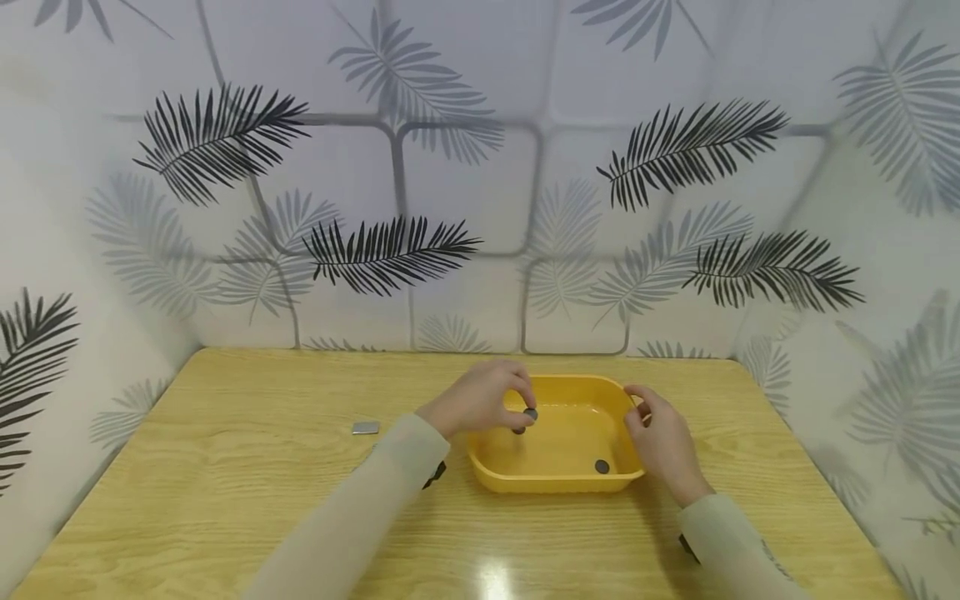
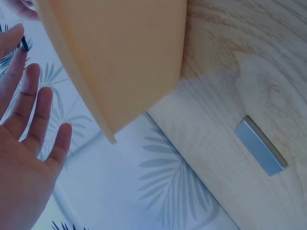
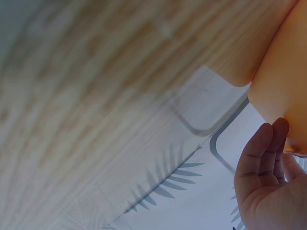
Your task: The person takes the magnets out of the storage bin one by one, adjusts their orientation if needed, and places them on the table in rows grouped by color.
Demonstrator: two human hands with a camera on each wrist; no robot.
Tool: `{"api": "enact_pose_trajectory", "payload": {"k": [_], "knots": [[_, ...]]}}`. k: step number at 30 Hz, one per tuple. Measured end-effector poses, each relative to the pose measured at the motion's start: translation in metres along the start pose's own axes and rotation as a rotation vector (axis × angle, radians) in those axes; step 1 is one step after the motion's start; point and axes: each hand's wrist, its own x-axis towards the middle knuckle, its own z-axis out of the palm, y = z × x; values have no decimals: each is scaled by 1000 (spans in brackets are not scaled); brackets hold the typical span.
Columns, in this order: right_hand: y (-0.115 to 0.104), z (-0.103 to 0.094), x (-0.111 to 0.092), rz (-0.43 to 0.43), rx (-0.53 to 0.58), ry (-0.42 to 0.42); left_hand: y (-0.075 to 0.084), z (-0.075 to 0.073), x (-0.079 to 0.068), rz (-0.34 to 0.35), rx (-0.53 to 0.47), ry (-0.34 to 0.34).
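My left hand (image 1: 491, 398) pinches a small dark round disc (image 1: 531, 413) between thumb and forefinger, over the left side of a yellow tray (image 1: 558, 483). In the left wrist view the disc (image 2: 24, 43) shows edge-on as a thin dark piece, and the other fingers spread loosely. A second dark disc (image 1: 602, 467) lies on the tray's floor near the front right. Just below the pinched disc, another dark round piece (image 1: 518, 431) shows partly behind the thumb. My right hand (image 1: 666, 442) grips the tray's right rim, fingertips against its outer wall in the right wrist view.
To the left of the tray, a small silver rectangular block (image 1: 365, 427) lies on the wooden table (image 1: 247, 467). Behind the table's far edge stands a wall (image 1: 465, 183) covered in a leaf pattern, and similar walls flank both sides.
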Motion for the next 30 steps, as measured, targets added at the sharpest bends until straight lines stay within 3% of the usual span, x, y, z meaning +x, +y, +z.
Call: {"api": "enact_pose_trajectory", "payload": {"k": [21, 30], "knots": [[-3, -1, 0, 11, -3, -12, -27, -25, -42, -112, -4, 69], [-4, 0, 0, 7, -12, -17, -39, -33, -67, -110, 20, 116]]}}
